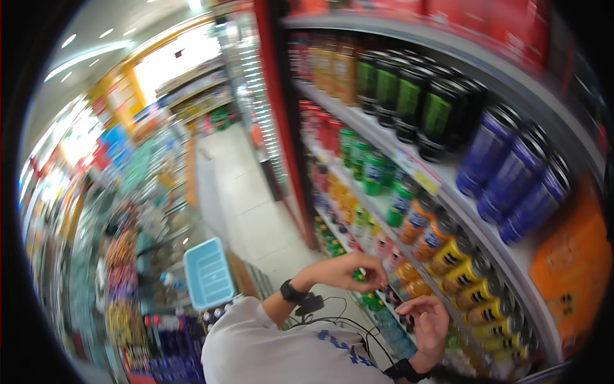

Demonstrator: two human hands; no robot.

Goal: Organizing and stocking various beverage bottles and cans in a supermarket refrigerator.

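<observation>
Two bare hands, both up by the drinks shelf (476, 224) on the R side. L hand (350, 269): fingers curled in, partly closed; a small green bit (359, 276) shows at the fingers, can't tell if it's held or just seen past them. R hand (430, 323): approx. half open, fingers loosely bent, nothing visible in it. Nearest R hand: a row of yellow cans w/ black tops (476, 291), middle shelf. Nearest L hand: pink drinks (385, 248) & orange drinks (407, 275), one level down; contact w/ either hand can't be told. Same level as the yellow cans, further along: orange-and-blue bottles (419, 217), then green drinks (374, 173). Top level: black-and-green cans (409, 96) plus purple cans (521, 169). L side: glass tabletop (182, 233) w/ lt-blue basket (210, 275). Pale tiled floor (246, 217) btwn.
</observation>
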